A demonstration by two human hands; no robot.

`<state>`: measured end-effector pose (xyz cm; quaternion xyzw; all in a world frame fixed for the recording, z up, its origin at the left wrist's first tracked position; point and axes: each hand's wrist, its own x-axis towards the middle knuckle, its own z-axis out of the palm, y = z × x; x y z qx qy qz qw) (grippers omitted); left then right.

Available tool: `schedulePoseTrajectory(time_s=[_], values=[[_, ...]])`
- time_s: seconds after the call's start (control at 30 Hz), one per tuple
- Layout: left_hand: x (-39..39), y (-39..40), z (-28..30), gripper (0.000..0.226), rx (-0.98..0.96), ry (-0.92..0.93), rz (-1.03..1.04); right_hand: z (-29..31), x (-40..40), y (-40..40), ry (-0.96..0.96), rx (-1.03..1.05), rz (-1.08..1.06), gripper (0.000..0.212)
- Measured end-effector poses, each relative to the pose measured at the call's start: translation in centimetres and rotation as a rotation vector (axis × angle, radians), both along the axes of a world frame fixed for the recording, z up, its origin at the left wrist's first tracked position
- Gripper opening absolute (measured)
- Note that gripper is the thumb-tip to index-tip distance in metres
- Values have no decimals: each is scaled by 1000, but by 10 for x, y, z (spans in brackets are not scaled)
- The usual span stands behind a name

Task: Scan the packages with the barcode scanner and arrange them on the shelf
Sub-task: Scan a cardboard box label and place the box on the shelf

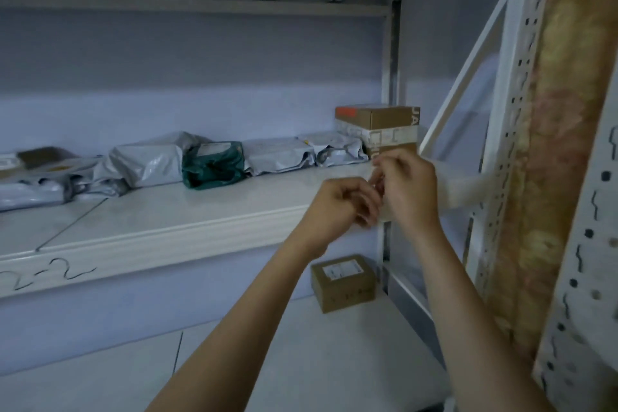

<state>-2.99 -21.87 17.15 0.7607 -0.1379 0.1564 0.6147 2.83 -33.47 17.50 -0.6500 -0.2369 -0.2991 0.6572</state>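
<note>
My left hand (pixel 347 201) and right hand (pixel 409 187) meet, fingers curled; whether they pinch anything I cannot tell. Tall cardboard box (pixel 381 130) stands at one o'clock on the shelf (pixel 174 224). No scanner visible; I'd square the box flush beside the grey mailers (pixel 281 155).

Two bare forearms, no sleeves in view, left hand (pixel 337 202), right hand (pixel 409 187), no gloves

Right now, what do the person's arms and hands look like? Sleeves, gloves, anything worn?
Both forearms are bare up to the frame's bottom edge: no sleeves show. The left hand and right hand wear no gloves. No watch, wristband, cable or marking shows on either wrist. The fingers are motion-blurred, so rings cannot be ruled out.
</note>
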Motion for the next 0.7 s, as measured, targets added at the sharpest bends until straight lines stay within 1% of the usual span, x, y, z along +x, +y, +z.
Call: schedulePoseTrajectory(time_s=[0.07, 0.17, 0.3, 0.43, 0.53, 0.63, 0.7], values=[[-12, 10, -34, 36, 52, 90, -17, -34, -16, 4, 37, -11, -3, 23], [-17, 32, -84, 35, 36, 224, 87, -85, -23, 16, 159, 25, -37, 22], [-15, 70, -135, 34, -155, 370, 205, -144, -16, 28, 366, -23, -83, 25], [-4, 95, -168, 26, -336, 473, 286, -181, 12, 27, 618, -77, -86, 19], [19, 108, -188, 26, -401, 546, 340, -202, 42, 27, 728, -180, -88, 19], [45, 116, -209, 30, -441, 624, 387, -220, 74, 30, 843, -278, -87, 28], [63, 119, -223, 32, -466, 682, 394, -233, 98, 32, 909, -309, -84, 36]])
